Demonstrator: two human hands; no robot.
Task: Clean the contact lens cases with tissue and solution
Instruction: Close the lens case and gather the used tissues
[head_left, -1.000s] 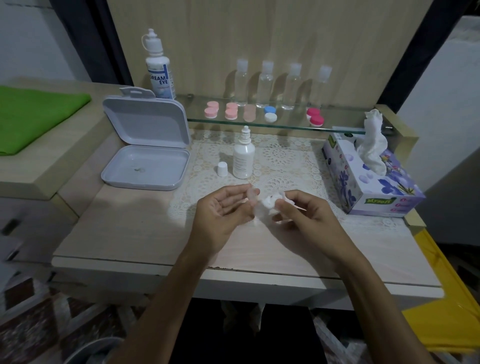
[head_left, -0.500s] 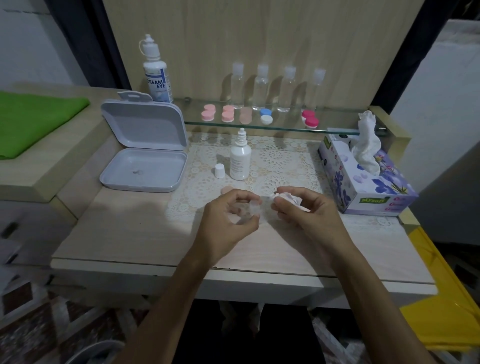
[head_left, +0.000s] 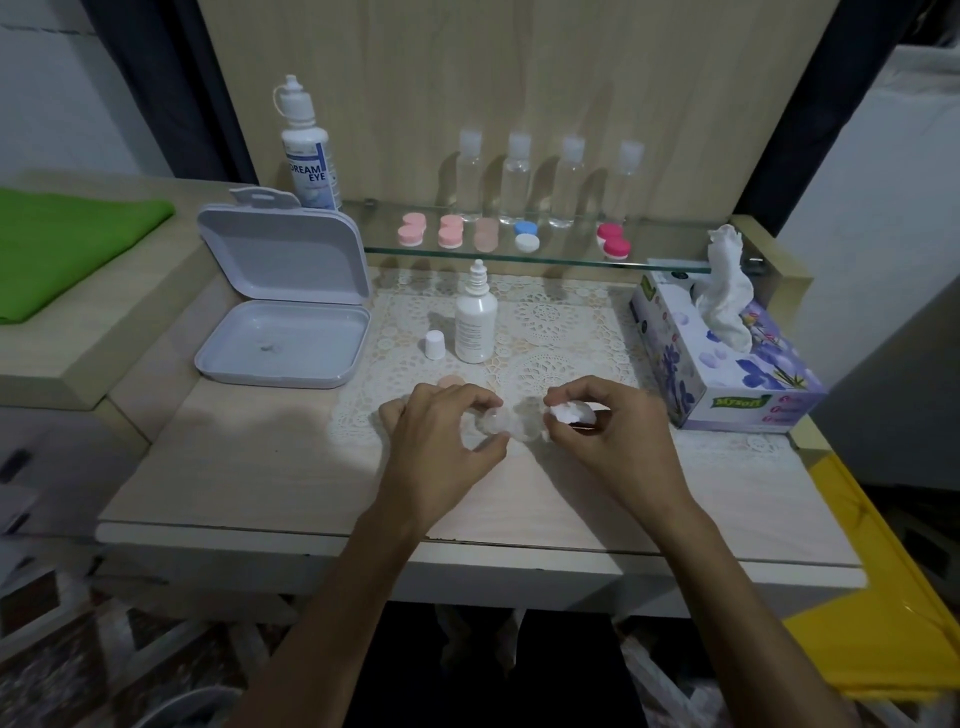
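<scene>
While both forearms reach over the table (head_left: 249, 467), the left hand (head_left: 441, 441) curls thumb and fingers round a clear lens case (head_left: 506, 423), seemingly two-cupped, and the right hand (head_left: 608, 441) pinches a wad of tissue (head_left: 569, 413) against its end. Behind sit a "Mysoft" tissue box (head_left: 727, 374), an open grey box (head_left: 283, 312), a "DREAM EYE" bottle (head_left: 307, 156), an uncapped dropper bottle (head_left: 475, 322) and its cap (head_left: 434, 344).

A pale wood-grain table (head_left: 260, 467) backs onto a light wooden panel (head_left: 519, 67); a glass shelf (head_left: 665, 262) spans it; patterned floor tiles (head_left: 78, 649) lie below.
</scene>
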